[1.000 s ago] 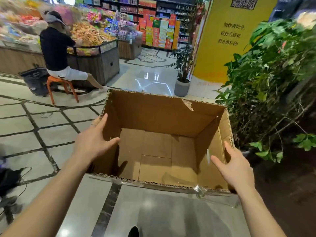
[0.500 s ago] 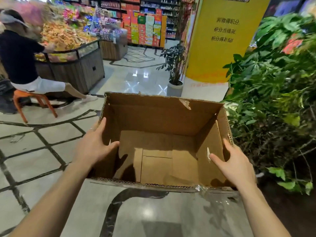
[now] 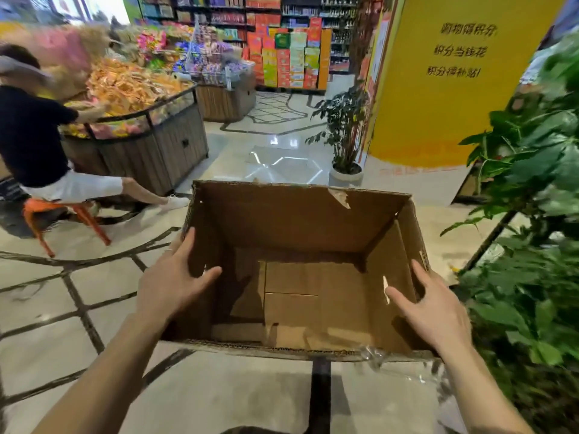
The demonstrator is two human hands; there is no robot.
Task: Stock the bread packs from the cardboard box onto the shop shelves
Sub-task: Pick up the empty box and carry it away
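Note:
An open brown cardboard box (image 3: 294, 220) is held up in front of me above the tiled floor. Its inside is bare cardboard; no bread packs show in it. My left hand (image 3: 170, 285) grips the box's left wall, thumb inside and fingers outside. My right hand (image 3: 434, 306) grips the right wall the same way. A strip of clear tape (image 3: 376, 358) hangs off the near right corner.
A person in a black top (image 3: 29, 136) sits on an orange stool (image 3: 62, 214) at the left, beside a wooden snack display bin (image 3: 150, 151). Leafy plants (image 3: 532, 245) crowd the right. A potted plant (image 3: 346, 145) and a yellow pillar (image 3: 454, 83) stand ahead, stocked shelves (image 3: 282, 42) behind.
My view has swung to the right and moved forward with the box; the seated person has slid toward the left edge. Both hands keep the same hold on the box walls.

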